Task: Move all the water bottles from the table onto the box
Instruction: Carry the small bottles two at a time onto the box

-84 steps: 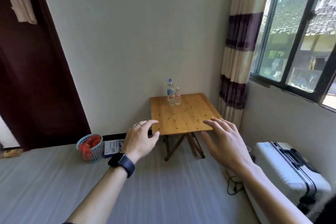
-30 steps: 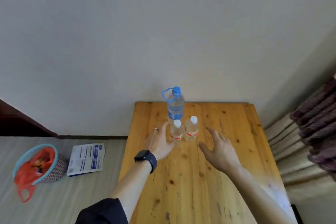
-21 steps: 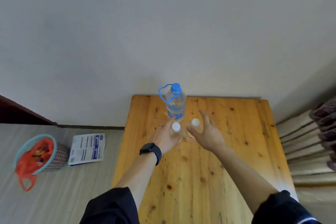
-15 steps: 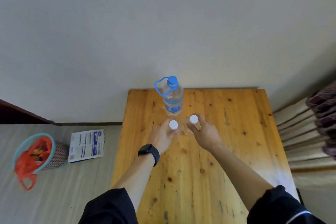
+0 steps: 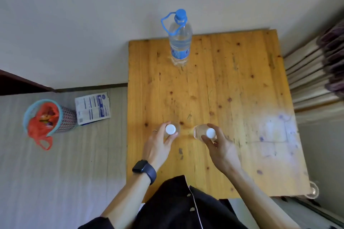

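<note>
Knotty orange-brown plank table (image 5: 232, 83), far edge set against a pale wall (image 5: 83, 15). Grey floor (image 5: 65, 173) at nine o'clock of it, pleated striped curtain (image 5: 316, 72) at three o'clock. On the floor at nine o'clock: one teal basket (image 5: 28, 115) lined with a red plastic bag (image 5: 40, 126), and one printed leaflet (image 5: 92, 108) just beside it.

Three water bottles in all. One large bottle (image 5: 180, 46), blue cap and loop handle, upright at twelve o'clock near the far edge, untouched. Two small white-capped ones around six o'clock, apart from each other:
- left small bottle (image 5: 170, 129) in the left hand (image 5: 158, 147), fingers and thumb curled round it below the cap
- right small bottle (image 5: 198, 132) in the right hand (image 5: 221, 148), wrapped likewise

Lifted clear of the wood or resting on it: cannot tell. One dark watch (image 5: 145, 170) on the left wrist, one ring (image 5: 154, 130) on a left finger.
</note>
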`<move>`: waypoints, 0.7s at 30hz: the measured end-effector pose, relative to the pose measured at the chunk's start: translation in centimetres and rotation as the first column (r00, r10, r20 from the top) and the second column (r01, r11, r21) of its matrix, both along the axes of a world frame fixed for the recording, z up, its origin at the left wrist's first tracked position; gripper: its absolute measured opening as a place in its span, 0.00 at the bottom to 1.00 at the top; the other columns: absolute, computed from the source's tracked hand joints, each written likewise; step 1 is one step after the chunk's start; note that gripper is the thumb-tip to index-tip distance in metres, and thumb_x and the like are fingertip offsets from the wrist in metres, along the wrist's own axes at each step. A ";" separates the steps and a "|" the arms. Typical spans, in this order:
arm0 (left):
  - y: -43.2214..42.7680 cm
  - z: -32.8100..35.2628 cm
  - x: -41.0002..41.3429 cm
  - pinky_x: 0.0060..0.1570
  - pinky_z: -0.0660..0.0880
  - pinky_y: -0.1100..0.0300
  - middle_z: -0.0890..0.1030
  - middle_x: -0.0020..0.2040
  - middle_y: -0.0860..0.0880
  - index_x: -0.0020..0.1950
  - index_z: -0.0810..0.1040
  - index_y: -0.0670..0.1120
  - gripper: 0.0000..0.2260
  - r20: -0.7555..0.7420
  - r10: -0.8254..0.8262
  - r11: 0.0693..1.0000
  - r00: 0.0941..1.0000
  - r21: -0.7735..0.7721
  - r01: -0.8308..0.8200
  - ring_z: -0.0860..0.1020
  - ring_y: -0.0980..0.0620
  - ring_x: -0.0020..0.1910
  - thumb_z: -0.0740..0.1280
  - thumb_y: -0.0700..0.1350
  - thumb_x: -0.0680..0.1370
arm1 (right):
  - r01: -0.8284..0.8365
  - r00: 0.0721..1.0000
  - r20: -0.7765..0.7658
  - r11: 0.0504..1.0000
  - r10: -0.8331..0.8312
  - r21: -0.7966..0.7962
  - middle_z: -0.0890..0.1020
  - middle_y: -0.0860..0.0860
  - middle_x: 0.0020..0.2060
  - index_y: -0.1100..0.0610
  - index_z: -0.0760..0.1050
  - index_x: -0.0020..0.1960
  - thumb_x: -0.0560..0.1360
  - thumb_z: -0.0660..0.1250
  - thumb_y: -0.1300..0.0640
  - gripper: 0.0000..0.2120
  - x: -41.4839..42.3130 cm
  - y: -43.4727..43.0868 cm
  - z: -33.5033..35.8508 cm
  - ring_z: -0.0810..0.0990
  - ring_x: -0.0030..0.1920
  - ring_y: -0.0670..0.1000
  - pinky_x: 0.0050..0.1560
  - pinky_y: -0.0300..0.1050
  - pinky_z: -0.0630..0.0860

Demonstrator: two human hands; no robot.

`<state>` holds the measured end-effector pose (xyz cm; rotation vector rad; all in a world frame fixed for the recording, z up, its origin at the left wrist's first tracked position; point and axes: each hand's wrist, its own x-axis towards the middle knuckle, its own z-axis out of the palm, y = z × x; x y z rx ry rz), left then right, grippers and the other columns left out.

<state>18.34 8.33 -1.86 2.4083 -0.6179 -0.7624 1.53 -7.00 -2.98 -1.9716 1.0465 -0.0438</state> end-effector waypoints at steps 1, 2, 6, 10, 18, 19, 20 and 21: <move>0.8 0.1 -0.5 0.30 0.62 0.64 0.77 0.43 0.52 0.69 0.71 0.58 0.21 0.008 -0.017 1.000 1.000 0.015 0.017 0.72 0.54 0.36 0.62 0.64 0.78 | 0.006 1.000 -0.004 1.000 -0.006 -0.004 0.76 0.37 0.42 0.36 0.66 0.64 0.80 0.63 0.41 0.15 -0.6 0.9 0.0 0.80 0.38 0.42 0.33 0.36 0.72; 1.5 0.2 -0.8 0.28 0.60 0.65 0.77 0.42 0.52 0.69 0.71 0.58 0.22 0.021 -0.037 0.999 0.999 0.033 0.036 0.72 0.55 0.35 0.61 0.65 0.78 | 0.011 1.000 -0.008 1.000 -0.011 -0.009 0.76 0.38 0.43 0.36 0.65 0.64 0.79 0.63 0.40 0.15 -1.0 1.8 0.0 0.80 0.38 0.42 0.32 0.36 0.72; 3.0 0.5 -1.5 0.27 0.60 0.64 0.76 0.42 0.52 0.70 0.70 0.59 0.24 0.062 -0.100 0.991 0.993 0.093 0.094 0.72 0.55 0.35 0.59 0.67 0.77 | 0.024 1.000 0.012 1.000 -0.024 -0.013 0.79 0.40 0.52 0.37 0.65 0.66 0.78 0.59 0.36 0.18 -1.6 3.7 -0.1 0.80 0.43 0.44 0.33 0.38 0.72; 3.0 0.5 -1.4 0.29 0.65 0.65 0.77 0.48 0.53 0.68 0.70 0.60 0.23 0.051 -0.092 0.993 0.994 0.074 0.088 0.74 0.55 0.41 0.59 0.68 0.77 | 0.006 1.000 0.016 0.998 -0.005 -0.062 0.80 0.48 0.60 0.40 0.66 0.68 0.79 0.61 0.38 0.20 -1.5 3.6 -0.3 0.83 0.52 0.51 0.38 0.43 0.75; 2.9 -0.7 -1.4 0.57 0.66 0.65 0.63 0.75 0.50 0.74 0.62 0.53 0.32 -0.080 -0.118 0.988 0.990 -0.109 0.109 0.65 0.51 0.72 0.72 0.58 0.75 | -0.007 0.992 -0.123 1.000 0.005 -0.014 0.70 0.53 0.72 0.44 0.51 0.79 0.68 0.63 0.23 0.48 -1.3 2.8 -1.8 0.79 0.61 0.57 0.49 0.49 0.78; 2.8 -0.9 -1.4 0.60 0.66 0.63 0.59 0.78 0.51 0.76 0.59 0.53 0.37 -0.122 -0.107 0.988 0.987 -0.121 0.092 0.62 0.52 0.73 0.74 0.58 0.73 | 0.017 0.996 -0.086 1.000 -0.016 0.012 0.71 0.52 0.72 0.42 0.52 0.78 0.67 0.66 0.23 0.48 -1.2 2.9 -2.0 0.78 0.63 0.56 0.52 0.49 0.77; 2.5 -1.2 -1.4 0.62 0.66 0.61 0.58 0.78 0.52 0.77 0.57 0.54 0.40 -0.157 -0.088 0.989 0.984 -0.130 0.068 0.61 0.53 0.74 0.75 0.58 0.72 | 0.049 0.998 -0.046 0.998 -0.047 0.047 0.73 0.51 0.70 0.40 0.54 0.77 0.66 0.68 0.24 0.47 -1.0 3.1 -2.3 0.77 0.63 0.55 0.54 0.47 0.77; 2.1 -1.4 -1.5 0.64 0.68 0.58 0.59 0.78 0.52 0.77 0.57 0.54 0.42 -0.187 -0.065 0.990 0.980 -0.136 0.040 0.61 0.54 0.73 0.77 0.58 0.70 | 0.082 0.997 -0.013 0.993 -0.081 0.082 0.75 0.49 0.68 0.37 0.56 0.75 0.64 0.70 0.24 0.46 -0.8 3.3 -2.5 0.78 0.62 0.53 0.54 0.46 0.76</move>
